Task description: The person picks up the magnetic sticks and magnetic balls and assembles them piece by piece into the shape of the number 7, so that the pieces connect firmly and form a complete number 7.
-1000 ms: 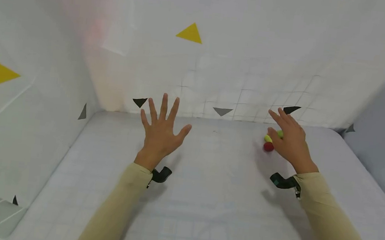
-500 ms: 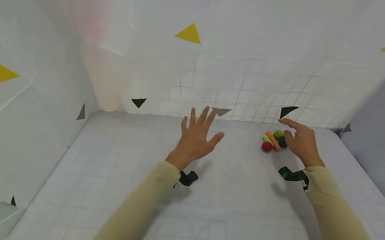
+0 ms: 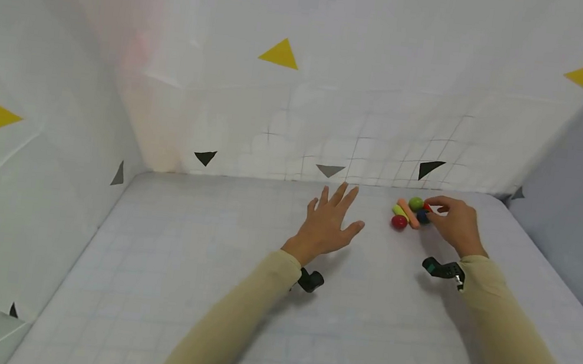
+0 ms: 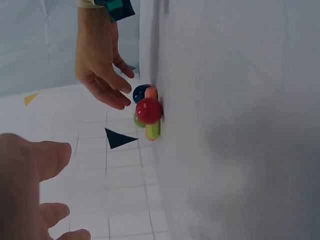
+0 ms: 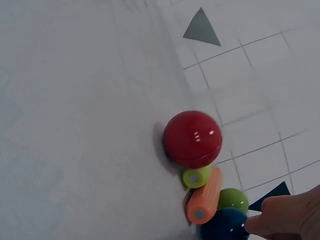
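1. The right hand (image 3: 455,223) curls its grip beside a small pile of toys on the desk (image 3: 308,326), a fingertip (image 5: 260,225) touching the dark blue ball (image 5: 225,225)
2. The red ball (image 5: 192,138), orange stick (image 5: 205,196) and green ball (image 5: 233,199) lie just left of that grip
3. The left hand (image 3: 326,226) hovers with fingers spread apart, holding nothing

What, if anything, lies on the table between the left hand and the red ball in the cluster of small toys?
Nothing visible does. The left hand hovers open over bare table, and only empty surface separates its fingertips from the red ball. The right hand is on the cluster's far side, touching the dark blue ball.
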Available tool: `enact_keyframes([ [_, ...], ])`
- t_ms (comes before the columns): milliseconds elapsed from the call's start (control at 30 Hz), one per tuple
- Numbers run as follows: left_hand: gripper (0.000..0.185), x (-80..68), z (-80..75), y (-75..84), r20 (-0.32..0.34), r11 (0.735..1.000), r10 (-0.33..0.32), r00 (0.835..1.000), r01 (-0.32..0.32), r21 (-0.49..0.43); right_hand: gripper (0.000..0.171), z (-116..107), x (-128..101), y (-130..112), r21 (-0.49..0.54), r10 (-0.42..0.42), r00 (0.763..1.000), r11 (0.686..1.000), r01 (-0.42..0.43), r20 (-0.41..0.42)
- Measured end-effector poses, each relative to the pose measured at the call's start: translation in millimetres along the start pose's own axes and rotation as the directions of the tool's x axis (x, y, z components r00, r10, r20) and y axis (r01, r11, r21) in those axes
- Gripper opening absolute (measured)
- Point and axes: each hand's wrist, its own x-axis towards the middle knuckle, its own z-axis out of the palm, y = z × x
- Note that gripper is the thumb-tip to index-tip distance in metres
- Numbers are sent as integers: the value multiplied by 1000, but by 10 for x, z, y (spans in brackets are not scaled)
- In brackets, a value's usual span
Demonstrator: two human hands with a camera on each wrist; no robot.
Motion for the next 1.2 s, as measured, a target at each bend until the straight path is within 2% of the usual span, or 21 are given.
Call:
enact_keyframes([
  [300, 74, 70, 232, 139, 83, 999, -5, 997, 1, 40, 34, 67, -2, 74, 22, 10, 999, 1000, -11, 36],
  [667, 74, 107, 479, 218, 124, 996, -14, 992, 4, 85, 40, 175, 27, 72, 45, -16, 999, 999, 14, 36],
  [900, 73, 102, 451, 189, 105, 998, -12, 994, 6, 56, 36, 182, 15, -37, 45, -58, 998, 997, 58, 5],
  [1200, 72, 75, 302, 151, 68, 998, -14, 998, 10, 60, 45, 146, -17, -264, 85, -36, 999, 996, 33, 37],
])
